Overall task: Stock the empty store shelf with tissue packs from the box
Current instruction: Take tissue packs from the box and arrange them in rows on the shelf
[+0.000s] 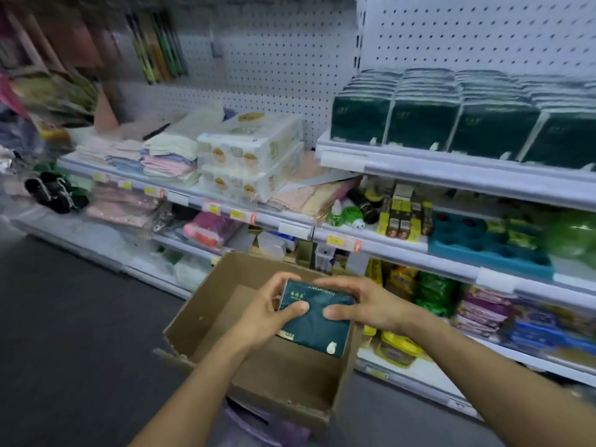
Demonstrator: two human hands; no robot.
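I hold a dark green tissue pack [314, 327] over the open cardboard box [206, 304] at the bottom centre. My left hand [269, 309] grips the pack's left end, thumb on its top face. My right hand [361, 304] grips its right end, thumb on top too. The box's brown floor shows beneath; I see no other pack inside it. On the upper right shelf [451, 171] stand rows of the same dark green tissue packs [461, 121], packed side by side.
White wrapped tissue bundles [250, 156] and folded towels [164, 156] fill the shelf to the left. Lower shelves hold small packaged goods [406, 214]. A pegboard wall [467, 33] rises behind. Dark floor [64, 333] lies at the left. The view is motion-blurred.
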